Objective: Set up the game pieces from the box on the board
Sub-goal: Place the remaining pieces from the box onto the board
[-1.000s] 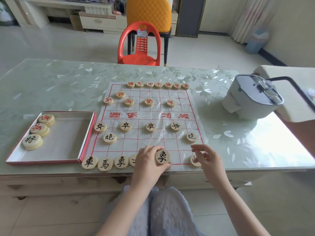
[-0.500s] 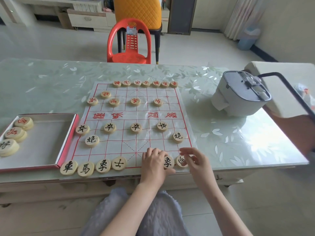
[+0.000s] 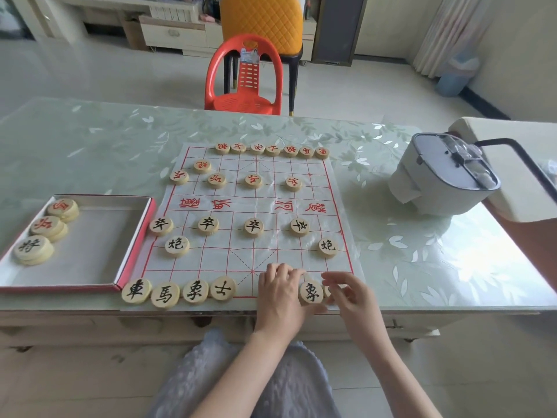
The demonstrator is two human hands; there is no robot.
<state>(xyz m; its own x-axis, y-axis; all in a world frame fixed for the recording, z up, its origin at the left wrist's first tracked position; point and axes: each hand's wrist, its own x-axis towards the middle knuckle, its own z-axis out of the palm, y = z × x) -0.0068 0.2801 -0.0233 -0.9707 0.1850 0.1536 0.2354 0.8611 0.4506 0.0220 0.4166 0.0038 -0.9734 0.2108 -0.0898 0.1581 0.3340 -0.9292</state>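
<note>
The paper board (image 3: 253, 203) lies in the middle of the surface (image 3: 90, 152), its near side running along the surface's near edge. Both hands work at that side, towards the board's right corner. The left hand (image 3: 278, 300) lies palm down on the sheet with its fingers bent. The elephant piece (image 3: 311, 292) sits flat on the board between its forefinger and thumb, held in a loose grasp. The right hand (image 3: 349, 297) is just beside it, fingers curled over a second piece (image 3: 328, 289) that shows only as a sliver. The view does not show whether the fingers actually pinch that piece or merely cover it.

Left of the hands, four black pieces (image 3: 195, 291) stand in a row along the board's near side. Further in are four black soldiers (image 3: 253, 227) in a line, with two cannons (image 3: 177, 245) nearer the left and right sides of the sheet. Red pieces (image 3: 272, 149) fill the far side in a row, with five more a little nearer.

The box (image 3: 137, 236) sits at the near-left corner of the surface, touching the board's left side. Three stacks (image 3: 48, 226) of pieces lie along its left wall.

A white pot (image 3: 443, 179) stands near the right edge of the surface. A red chair (image 3: 245, 86) stands on the floor beyond the far edge.
</note>
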